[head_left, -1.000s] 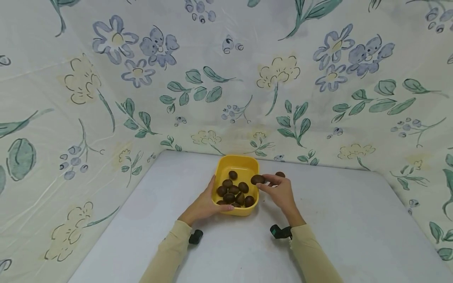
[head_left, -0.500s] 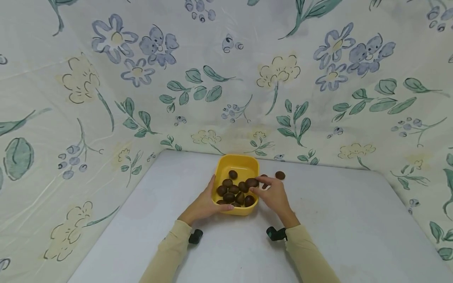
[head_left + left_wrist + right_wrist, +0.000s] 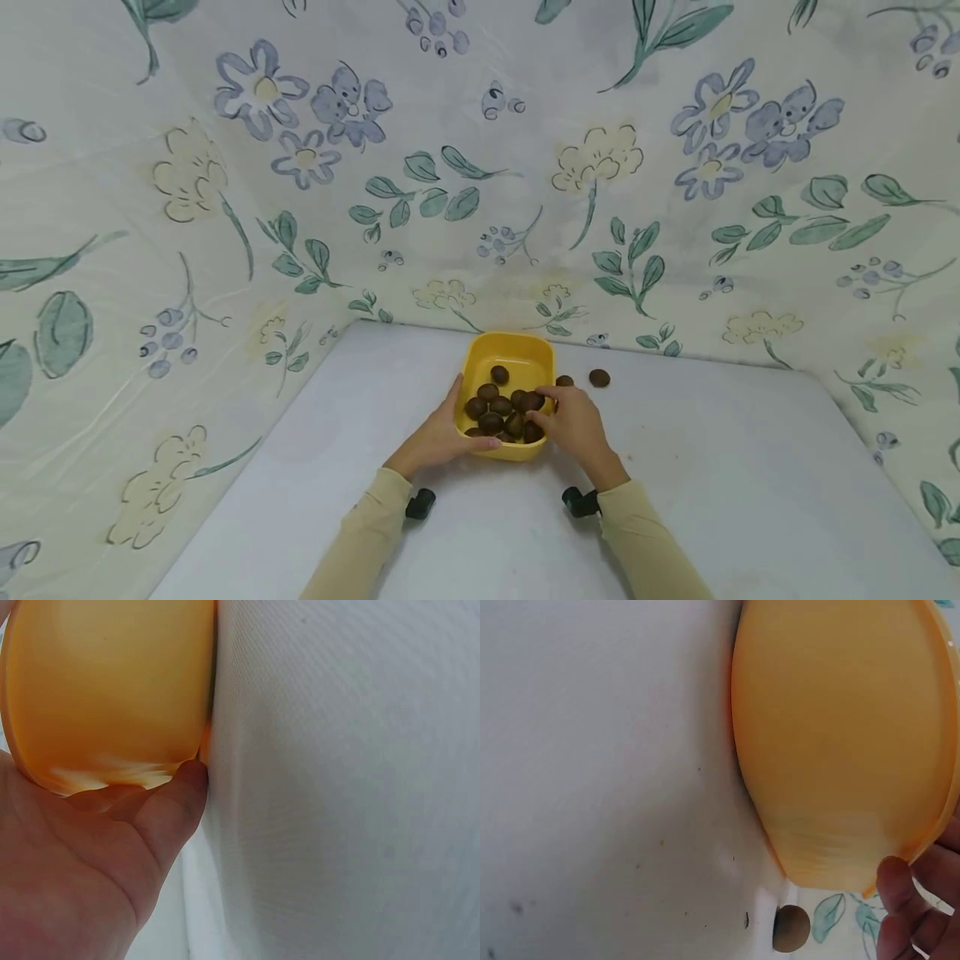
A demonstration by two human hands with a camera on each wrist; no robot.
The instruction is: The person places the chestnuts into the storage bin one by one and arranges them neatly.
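Observation:
A yellow plastic container (image 3: 515, 343) stands on the table with several brown chestnuts (image 3: 491, 422) in its near half. My left hand (image 3: 437, 437) grips its near left corner, thumb along the front rim and fingers up the left wall; in the left wrist view the left hand (image 3: 82, 855) lies close against the yellow wall. Over the right rim reaches my right hand (image 3: 576, 423), its thumb and fingers around one chestnut (image 3: 532, 402) low among the others. In the right wrist view the fingers of the right hand (image 3: 926, 900) bend over the rim, and the held chestnut is hidden.
Two more chestnuts lie on the white table (image 3: 720, 467) behind the right hand: a loose chestnut (image 3: 599, 378) and a partly covered chestnut (image 3: 564, 381) beside the container. A flower-patterned sheet (image 3: 517, 183) rises along the table's back and sides.
My right hand has carried its chestnut leftward across the right rim and down onto the others, uncovering the loose ones on the table. The left hand keeps its grip, and the head view has shifted slightly.

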